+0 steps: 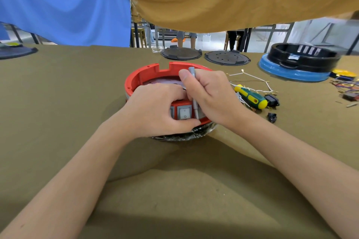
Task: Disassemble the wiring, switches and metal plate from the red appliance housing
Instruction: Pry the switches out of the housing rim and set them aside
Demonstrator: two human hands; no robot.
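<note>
Gripping a slim grey tool (194,99) in a curled fist, the right hand (209,95) holds it upright, thumb near the cap, tip down by the front wall of the red housing (139,75). The left hand (155,108) clamps that same front wall, fingers over the rim and thumb pressed underneath, right beside a grey rocker switch (184,113) set in the panel. The housing sits mid-table on the olive cloth (58,103), open side up, with a dark plate visible inside it. Just to the right lie a green-and-yellow screwdriver (250,97), loose white wires (252,79) and two small black parts (272,108). Further back: two dark round discs (204,55) side by side, and a black ring (303,56) stacked on a blue base (291,72). Coloured wires (345,84) bunch at the far right edge.
</note>
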